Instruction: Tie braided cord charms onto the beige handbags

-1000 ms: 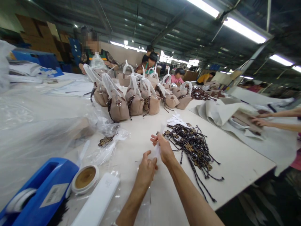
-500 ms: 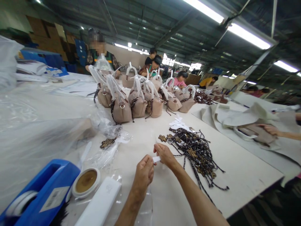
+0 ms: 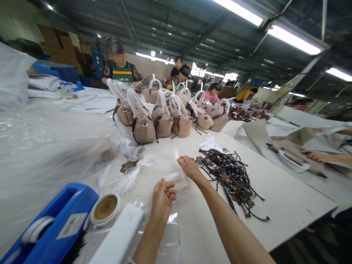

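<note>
While both hands (image 3: 162, 196) (image 3: 189, 168) pinch thin clear plastic strip (image 3: 173, 176), braided leopard-print cords (image 3: 229, 176) lie tangled nearby.

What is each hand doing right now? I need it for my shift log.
Left hand: fingers curled, pinching one end of a clear strip.
Right hand: pinching the strip's other end.

Handbags (image 3: 162, 123) behind cords (image 3: 228, 176); dispenser (image 3: 52, 223) left.
</note>
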Available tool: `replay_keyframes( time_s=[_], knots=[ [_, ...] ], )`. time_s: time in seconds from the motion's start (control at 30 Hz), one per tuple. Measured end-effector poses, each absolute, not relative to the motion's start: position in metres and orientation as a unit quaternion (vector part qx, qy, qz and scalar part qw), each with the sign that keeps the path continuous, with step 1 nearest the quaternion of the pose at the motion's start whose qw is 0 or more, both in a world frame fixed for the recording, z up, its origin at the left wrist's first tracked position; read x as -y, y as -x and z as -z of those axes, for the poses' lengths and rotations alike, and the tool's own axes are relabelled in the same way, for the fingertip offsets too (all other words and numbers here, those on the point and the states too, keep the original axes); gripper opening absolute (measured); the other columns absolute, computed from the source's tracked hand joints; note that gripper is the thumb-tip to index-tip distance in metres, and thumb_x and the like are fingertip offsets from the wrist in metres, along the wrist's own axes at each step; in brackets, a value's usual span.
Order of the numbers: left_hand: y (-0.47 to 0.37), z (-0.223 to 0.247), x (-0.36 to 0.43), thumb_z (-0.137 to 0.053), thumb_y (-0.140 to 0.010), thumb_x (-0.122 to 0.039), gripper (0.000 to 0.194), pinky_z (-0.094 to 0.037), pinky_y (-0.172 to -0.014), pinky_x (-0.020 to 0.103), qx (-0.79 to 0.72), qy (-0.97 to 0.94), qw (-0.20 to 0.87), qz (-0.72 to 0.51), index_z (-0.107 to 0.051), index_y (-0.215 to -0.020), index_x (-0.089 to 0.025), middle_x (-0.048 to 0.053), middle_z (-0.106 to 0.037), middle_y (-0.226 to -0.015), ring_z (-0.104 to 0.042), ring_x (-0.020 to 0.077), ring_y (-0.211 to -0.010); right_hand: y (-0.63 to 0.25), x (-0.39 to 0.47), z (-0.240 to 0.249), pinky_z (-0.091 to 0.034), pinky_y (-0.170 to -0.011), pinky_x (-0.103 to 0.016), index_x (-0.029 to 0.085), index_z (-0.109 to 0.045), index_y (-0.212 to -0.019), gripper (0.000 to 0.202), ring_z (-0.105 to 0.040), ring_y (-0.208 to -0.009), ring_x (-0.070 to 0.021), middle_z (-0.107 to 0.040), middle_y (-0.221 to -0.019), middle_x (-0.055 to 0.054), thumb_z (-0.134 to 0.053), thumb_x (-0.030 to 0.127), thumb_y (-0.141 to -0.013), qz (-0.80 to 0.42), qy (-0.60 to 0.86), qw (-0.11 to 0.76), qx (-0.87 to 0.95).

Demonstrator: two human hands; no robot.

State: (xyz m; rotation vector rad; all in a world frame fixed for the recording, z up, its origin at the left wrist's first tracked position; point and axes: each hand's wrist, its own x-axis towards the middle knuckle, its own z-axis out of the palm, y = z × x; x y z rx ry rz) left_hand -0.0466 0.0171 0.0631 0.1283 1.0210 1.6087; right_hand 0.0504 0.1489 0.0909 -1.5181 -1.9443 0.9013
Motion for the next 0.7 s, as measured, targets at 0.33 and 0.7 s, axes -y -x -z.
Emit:
replay_keyframes(
  time_s=[0.33,0.7],
  knots=[
    [0.04,-0.077,-0.008,-0.053,-0.089,-0.052,0.066,-0.048,-0.043,0.021,-0.501,-0.205,0.422,-0.727,-0.028,-0.143,-0.024,0.0,-0.065,-0.083,-0.056,0.0091,-0.049,-0.18,0.004,-0.049,-0.052,-0.097,-0.04,0.026,-0.06,-0.12,0.029,-0.059,-0.116,-0.0242,-0.063,-0.124,-0.008,-0.049,0.034,-0.094,-0.092,0.526,0.374,0.758],
    [0.019,-0.039,0.001,-0.053,-0.085,-0.015,0.041,-0.036,-0.112,0.048,-0.583,-0.705,0.181,-0.362,-0.057,-0.125,-0.02,0.011,-0.058,-0.134,-0.048,0.028,-0.131,-0.206,0.047,-0.008,-0.053,-0.075,-0.036,0.024,-0.067,-0.09,0.02,-0.065,-0.078,-0.0218,-0.069,-0.081,-0.005,-0.051,0.035,-0.094,0.045,0.536,0.365,0.76]
  ],
)
